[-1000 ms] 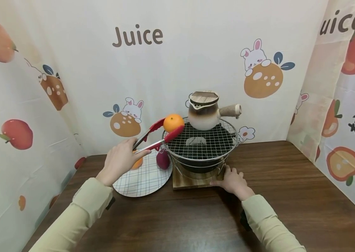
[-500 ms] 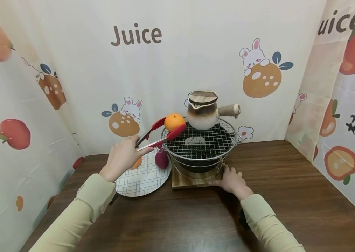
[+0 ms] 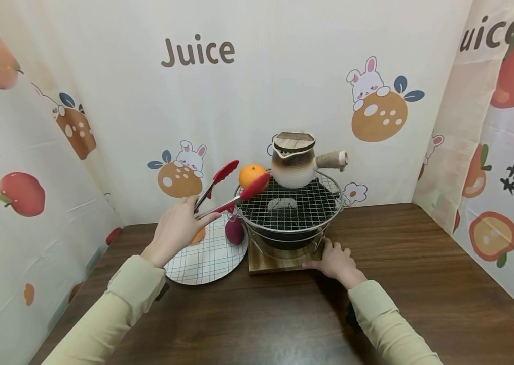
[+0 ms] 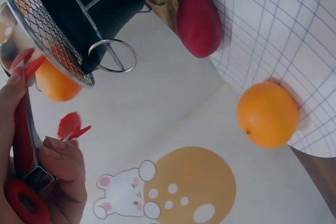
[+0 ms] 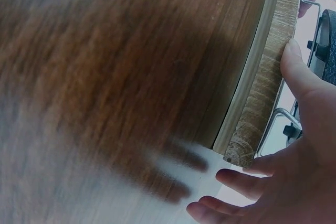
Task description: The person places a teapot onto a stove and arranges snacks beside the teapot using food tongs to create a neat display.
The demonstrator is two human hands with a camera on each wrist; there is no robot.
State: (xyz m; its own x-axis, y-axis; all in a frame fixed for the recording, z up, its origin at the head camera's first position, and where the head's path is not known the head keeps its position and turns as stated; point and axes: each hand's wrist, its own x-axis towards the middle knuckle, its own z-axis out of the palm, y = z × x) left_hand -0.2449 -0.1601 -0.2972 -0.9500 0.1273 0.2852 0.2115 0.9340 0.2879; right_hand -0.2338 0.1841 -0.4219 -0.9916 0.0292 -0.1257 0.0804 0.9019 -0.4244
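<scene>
In the head view my left hand (image 3: 177, 228) grips red-tipped metal tongs (image 3: 253, 188), whose jaws are spread apart. Between the spread tips is an orange (image 3: 250, 175), at the left rim of the round wire grill rack (image 3: 291, 213); one tip partly covers it. The far tip stands away from the fruit. My right hand (image 3: 335, 261) touches the front right corner of the wooden base (image 3: 280, 263) under the grill. Seen from the right wrist, its thumb (image 5: 302, 72) lies against the board's edge, and the other fingers extend past the corner.
A teapot (image 3: 293, 170) with a wooden lid and wrapped side handle stands on the rack's back. Left of the grill lies a checked plate (image 3: 202, 271), bearing another orange (image 4: 268, 115) and a dark red-purple fruit (image 4: 199, 25). A printed curtain (image 3: 257, 101) closes off the table's back.
The tongs' jaws have spread and let go of the orange, the far tip moving up and left off it. The right hand keeps its place at the base.
</scene>
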